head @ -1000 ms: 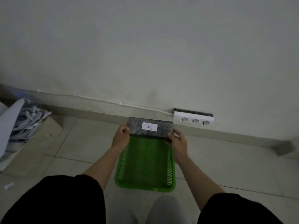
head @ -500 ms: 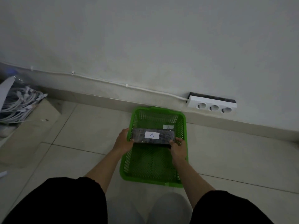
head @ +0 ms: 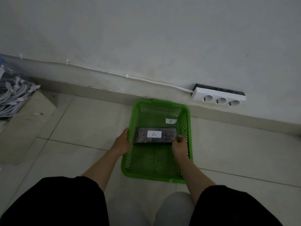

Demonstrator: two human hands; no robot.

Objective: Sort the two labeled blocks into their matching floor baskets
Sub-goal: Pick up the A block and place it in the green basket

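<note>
Crouching over the green basket (head: 187, 128), the person holds the dark block labelled A (head: 164, 136) inside it, right hand (head: 180, 146) clasping one end. The left hand (head: 122, 142) sits outside the basket's wall; its grip I cannot tell. A white power strip (head: 219, 97) lies just beyond the basket.
</note>
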